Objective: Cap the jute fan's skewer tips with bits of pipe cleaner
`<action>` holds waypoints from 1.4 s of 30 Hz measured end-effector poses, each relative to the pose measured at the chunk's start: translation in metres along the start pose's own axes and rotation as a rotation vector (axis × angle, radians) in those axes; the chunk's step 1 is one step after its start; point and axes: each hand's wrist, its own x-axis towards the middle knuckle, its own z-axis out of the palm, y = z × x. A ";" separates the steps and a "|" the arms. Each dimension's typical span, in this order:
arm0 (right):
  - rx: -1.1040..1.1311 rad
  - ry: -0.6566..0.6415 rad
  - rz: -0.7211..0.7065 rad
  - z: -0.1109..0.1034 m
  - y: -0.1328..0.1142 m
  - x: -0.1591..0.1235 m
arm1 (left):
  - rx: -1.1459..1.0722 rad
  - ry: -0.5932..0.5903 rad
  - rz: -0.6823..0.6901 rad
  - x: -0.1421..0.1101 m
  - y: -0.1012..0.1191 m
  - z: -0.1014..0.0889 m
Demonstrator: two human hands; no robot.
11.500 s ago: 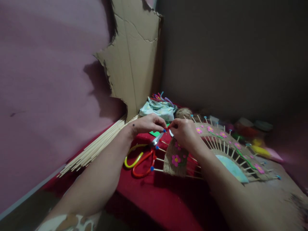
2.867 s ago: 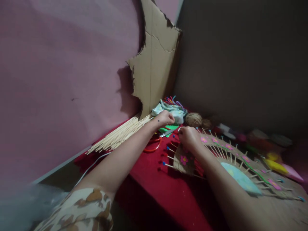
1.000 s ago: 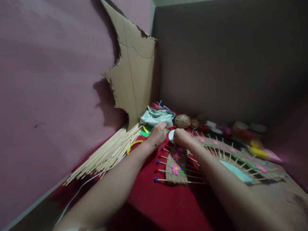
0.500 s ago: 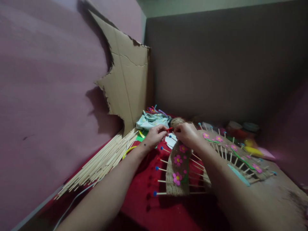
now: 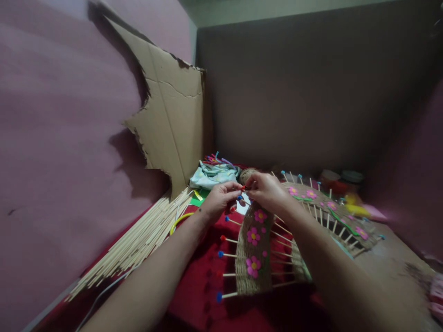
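Note:
A small red piece sits pinched where the fingertips of both hands meet; its exact kind is too small to tell. My left hand closes on it from the left, with thumb and forefinger together. From the right, my right hand grips it too, the fingers curled and partly hidden. Just below lies a curved woven twine fan with pink flowers and thin sticks. Blue and red tips cap the sticks along its left side. The fan's upper end is hidden behind my right hand.
A second flowered fan lies at the right. A bundle of thin wooden sticks rests along the left wall, below torn cardboard. Pale cloth and a twine ball stand behind my hands. Red cloth lies underneath.
The view has shifted slightly, so most things appear further left. Between my fingers the red piece showed as a longer strip; now only a small bit shows. My hands stay together.

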 end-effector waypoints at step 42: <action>0.010 0.082 -0.021 0.012 -0.008 -0.009 | 0.103 -0.014 -0.102 -0.005 0.011 -0.008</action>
